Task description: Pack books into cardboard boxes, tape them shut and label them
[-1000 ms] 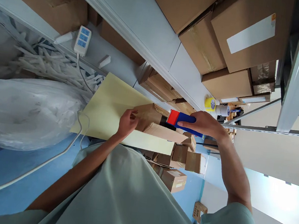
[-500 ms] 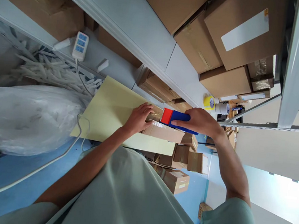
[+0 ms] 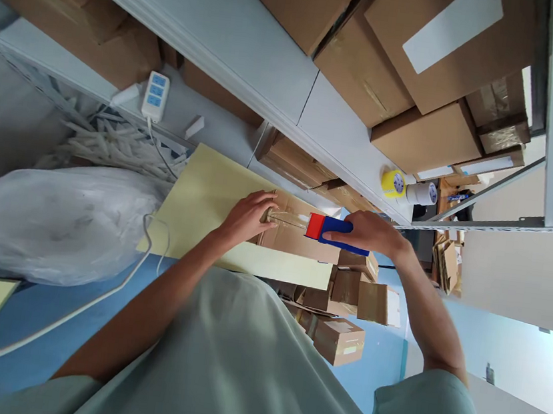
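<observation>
A small cardboard box [image 3: 285,240] lies on the pale yellow board in front of me. My left hand [image 3: 249,217] grips the box's left end, fingertips beside the start of the clear tape. In my right hand [image 3: 367,231] is a blue tape dispenser [image 3: 336,233] with a red front part. A strip of clear packing tape [image 3: 288,218] runs along the box between my left fingers and the dispenser. The dispenser's front is over the right part of the box; whether it touches the cardboard I cannot tell.
Under the box is the yellow board [image 3: 201,204]. A bulky plastic bag [image 3: 63,221] lies left, near a power strip [image 3: 155,97] with its cable. Large cartons [image 3: 368,70] fill the shelf, with tape rolls [image 3: 393,183] at its end. More boxes [image 3: 338,339] stand on the floor.
My right hand and the dispenser have moved slightly right, and more tape shows between dispenser and left hand. The box has turned so more of its broad face shows. My left hand has shifted slightly left.
</observation>
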`<state>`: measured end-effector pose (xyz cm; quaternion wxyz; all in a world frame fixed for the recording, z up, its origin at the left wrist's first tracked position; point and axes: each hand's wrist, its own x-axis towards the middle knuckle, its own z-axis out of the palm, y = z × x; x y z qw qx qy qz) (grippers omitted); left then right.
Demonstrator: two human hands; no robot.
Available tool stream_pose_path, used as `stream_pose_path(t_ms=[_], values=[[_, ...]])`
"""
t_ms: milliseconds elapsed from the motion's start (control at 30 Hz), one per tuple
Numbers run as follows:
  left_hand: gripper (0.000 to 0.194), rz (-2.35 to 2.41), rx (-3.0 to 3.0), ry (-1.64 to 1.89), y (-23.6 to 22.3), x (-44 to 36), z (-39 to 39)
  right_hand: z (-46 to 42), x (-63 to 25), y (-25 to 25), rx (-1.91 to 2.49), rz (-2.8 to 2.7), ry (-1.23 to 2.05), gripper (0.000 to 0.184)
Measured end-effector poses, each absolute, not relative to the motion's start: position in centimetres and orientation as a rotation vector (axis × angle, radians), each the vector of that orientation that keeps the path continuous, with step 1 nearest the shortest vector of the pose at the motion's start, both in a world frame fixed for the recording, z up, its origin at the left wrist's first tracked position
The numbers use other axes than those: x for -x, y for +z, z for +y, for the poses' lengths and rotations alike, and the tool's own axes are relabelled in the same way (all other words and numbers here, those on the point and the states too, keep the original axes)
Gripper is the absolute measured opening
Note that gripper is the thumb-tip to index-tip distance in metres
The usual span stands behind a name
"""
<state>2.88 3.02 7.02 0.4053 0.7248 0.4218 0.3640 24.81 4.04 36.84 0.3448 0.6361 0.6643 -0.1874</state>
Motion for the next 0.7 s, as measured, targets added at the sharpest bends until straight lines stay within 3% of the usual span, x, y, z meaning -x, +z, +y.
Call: stream_pose_path(t_ms=[233, 433, 700], values=[[0.043, 1.014, -1.785, 0.854, 6.7, -2.1, 3.3, 3.9, -30.6, 30.8, -1.622, 1.708, -0.696, 0.084], [0.062, 1.059, -1.728, 0.782, 7.8, -1.8, 3.6, 4.4, -33.2, 26.6, -1.563, 1.806, -0.649, 0.087], [0.057, 1.286, -1.494, 0.796, 8.5, -4.0, 1.9, 5.5, -33.6, 24.9, -1.543, 1.843, -0.705, 0.081]])
